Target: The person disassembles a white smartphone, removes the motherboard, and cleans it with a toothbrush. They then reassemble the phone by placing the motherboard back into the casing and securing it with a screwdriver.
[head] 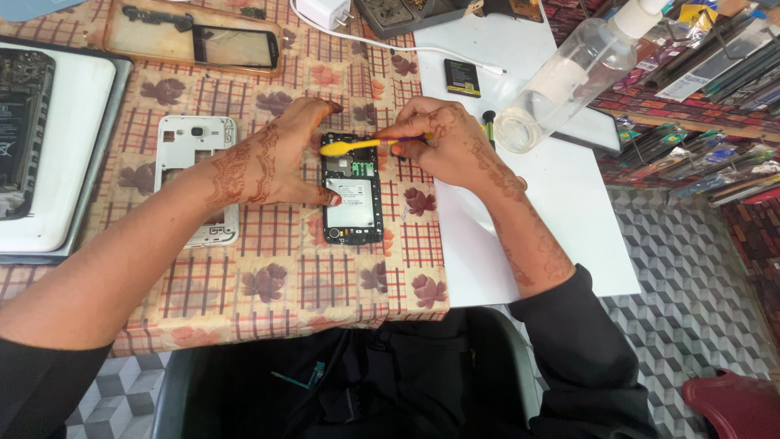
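The top edge of the opened phone (352, 195) is hidden under the left hand (272, 158) and the toothbrush head, so the parts there are hard to make out. The tip of the toothbrush (366, 145) handle disappears inside the right hand (443, 142), and the small black tool (489, 122) behind that hand shows only in part. At the left edge a large dark device on a white tray (57, 162) is cut off.

One opened phone lies back-side up on the checked cloth of the counter (284, 284), near its middle. One yellow toothbrush lies across its upper part. One white phone frame (199, 175) lies just left of it, partly covered by the left wrist. One black battery (462, 76) sits on the white board (536, 211), beside one clear plastic bottle (569, 81) lying tilted. One white charger (323, 11) with a cable rests at the top.

The left hand is spread, with thumb and forefinger bracing the phone's left edge. The right hand is closed, pinching the toothbrush handle.

A brown tray with a glass screen panel (195, 36) lies at the top left.
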